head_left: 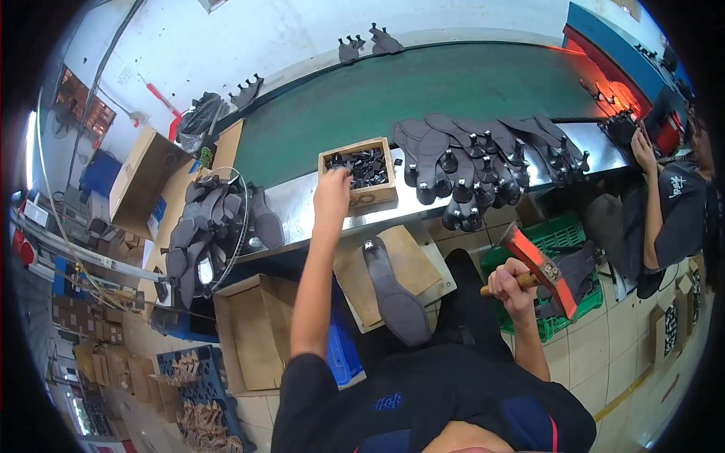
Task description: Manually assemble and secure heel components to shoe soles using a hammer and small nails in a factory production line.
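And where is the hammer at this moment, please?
In the head view, the orange hammer is right of centre, gripped in the right hand, with the green crate behind it.

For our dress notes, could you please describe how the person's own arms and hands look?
The left hand and right hand show no gloves, and the forearms are bare. Short dark sleeves belong to a dark shirt with a blue emblem, blue panels and a thin red stripe.
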Tool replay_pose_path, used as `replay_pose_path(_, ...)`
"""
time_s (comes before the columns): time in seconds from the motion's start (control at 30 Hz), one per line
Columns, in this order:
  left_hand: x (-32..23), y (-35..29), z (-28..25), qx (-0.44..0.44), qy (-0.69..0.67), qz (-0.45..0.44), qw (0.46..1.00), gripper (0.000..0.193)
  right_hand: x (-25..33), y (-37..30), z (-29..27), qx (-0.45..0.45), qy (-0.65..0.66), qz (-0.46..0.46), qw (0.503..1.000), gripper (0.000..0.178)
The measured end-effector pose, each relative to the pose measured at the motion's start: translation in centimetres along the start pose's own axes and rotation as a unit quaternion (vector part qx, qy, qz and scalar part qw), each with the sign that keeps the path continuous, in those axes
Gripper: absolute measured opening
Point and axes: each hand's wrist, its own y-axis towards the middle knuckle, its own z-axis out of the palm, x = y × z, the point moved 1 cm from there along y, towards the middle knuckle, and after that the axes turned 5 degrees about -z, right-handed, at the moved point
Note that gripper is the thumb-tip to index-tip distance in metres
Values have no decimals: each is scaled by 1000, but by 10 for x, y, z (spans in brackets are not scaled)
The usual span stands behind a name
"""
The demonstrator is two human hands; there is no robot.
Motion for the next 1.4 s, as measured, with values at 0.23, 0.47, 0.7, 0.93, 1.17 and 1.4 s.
replay_pose_path(0.23,17,57,37,191,86,54,976,13,-5,-1,-7,-53,-119,13,991,32)
replay_pose_path(0.47,8,22,-3,16,-272,-137,952,21,-2,26,5,-33,-136,52,989,26)
replay_pose_path(0.7,-126,-89,-81,-95,-464,-96,876,14,6,83,67,37,-95,11,995,24)
replay_pose_path(0.93,-148,-149,-100,-206,-324,113,917,24,29,80,114,111,-12,73,991,33)
replay_pose_path(1.17,-146,-166,-113,-229,-200,214,928,28,29,71,120,113,-9,9,993,18)
replay_pose_path(1.4,-72,-141,-51,-163,-196,-64,965,32,-25,97,101,133,-107,11,985,15)
